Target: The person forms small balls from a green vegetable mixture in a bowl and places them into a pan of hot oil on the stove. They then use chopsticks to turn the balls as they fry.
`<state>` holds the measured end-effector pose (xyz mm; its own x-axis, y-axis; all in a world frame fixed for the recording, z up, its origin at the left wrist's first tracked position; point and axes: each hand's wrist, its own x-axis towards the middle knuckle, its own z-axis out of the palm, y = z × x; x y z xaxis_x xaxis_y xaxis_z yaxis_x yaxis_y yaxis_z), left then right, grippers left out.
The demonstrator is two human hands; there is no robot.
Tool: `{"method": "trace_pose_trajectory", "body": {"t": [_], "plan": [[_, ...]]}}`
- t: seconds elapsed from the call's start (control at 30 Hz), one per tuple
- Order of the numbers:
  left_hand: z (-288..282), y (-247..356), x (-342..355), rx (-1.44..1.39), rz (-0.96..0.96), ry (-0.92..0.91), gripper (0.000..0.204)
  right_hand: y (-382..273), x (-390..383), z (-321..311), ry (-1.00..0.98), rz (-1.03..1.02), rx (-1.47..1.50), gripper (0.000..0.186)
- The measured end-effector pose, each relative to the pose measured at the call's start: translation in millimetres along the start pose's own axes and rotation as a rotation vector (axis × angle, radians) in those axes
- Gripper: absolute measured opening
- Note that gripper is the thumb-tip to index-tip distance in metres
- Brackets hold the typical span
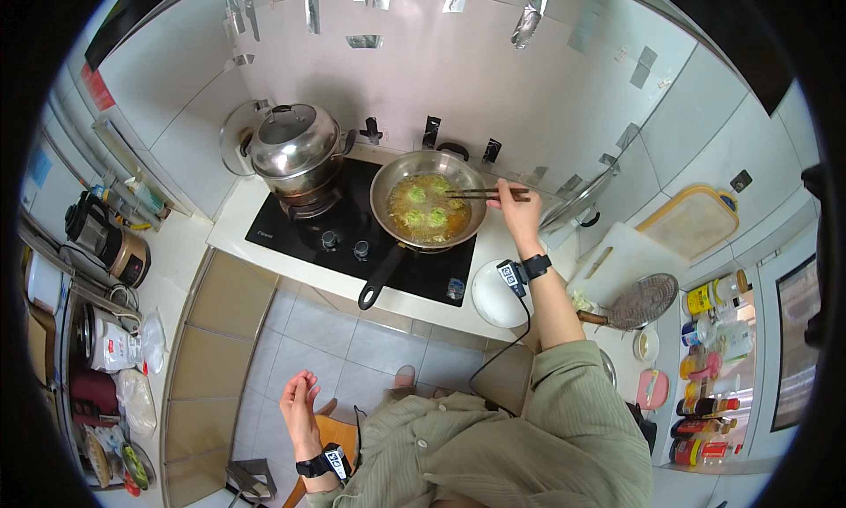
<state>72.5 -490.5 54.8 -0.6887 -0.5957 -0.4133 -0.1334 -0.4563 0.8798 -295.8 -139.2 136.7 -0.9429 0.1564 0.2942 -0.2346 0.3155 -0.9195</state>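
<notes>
My right hand [518, 210] holds a pair of dark chopsticks [480, 192] whose tips reach over a steel frying pan [384, 180] on the black stove [291, 235]. Several green pieces [426, 215] fry in yellow oil inside the pan. The pan's black handle [381, 277] points toward me. My left hand [300, 404] hangs low at my side over the tiled floor, fingers loosely apart, holding nothing. Both wrists wear black bands with small devices.
A lidded steel pot [295, 147] sits on the left burner. A white plate [495, 296] lies right of the stove, with a cutting board [626, 257] and a wire skimmer [643, 301] beyond. Bottles [714, 349] crowd the right counter; appliances [106, 235] line the left.
</notes>
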Motion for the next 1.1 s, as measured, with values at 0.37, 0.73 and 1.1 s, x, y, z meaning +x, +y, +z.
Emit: {"method": "trace_pose_trajectory", "body": {"t": [0.37,0.73,1.1], "plan": [[37.3,15.2,23.7,0.106,0.06,-0.198,0.017,25.3,-57.8,-7.4,0.102,0.212,0.286,0.025],[62.4,27.9,24.5,0.252,0.078,-0.361,0.019,49.3,-90.5,-16.1,0.185,0.12,0.622,0.023],[93.7,37.7,29.9,0.363,0.107,-0.477,0.017,63.4,-154.7,-44.5,0.442,0.263,0.74,0.028]]}}
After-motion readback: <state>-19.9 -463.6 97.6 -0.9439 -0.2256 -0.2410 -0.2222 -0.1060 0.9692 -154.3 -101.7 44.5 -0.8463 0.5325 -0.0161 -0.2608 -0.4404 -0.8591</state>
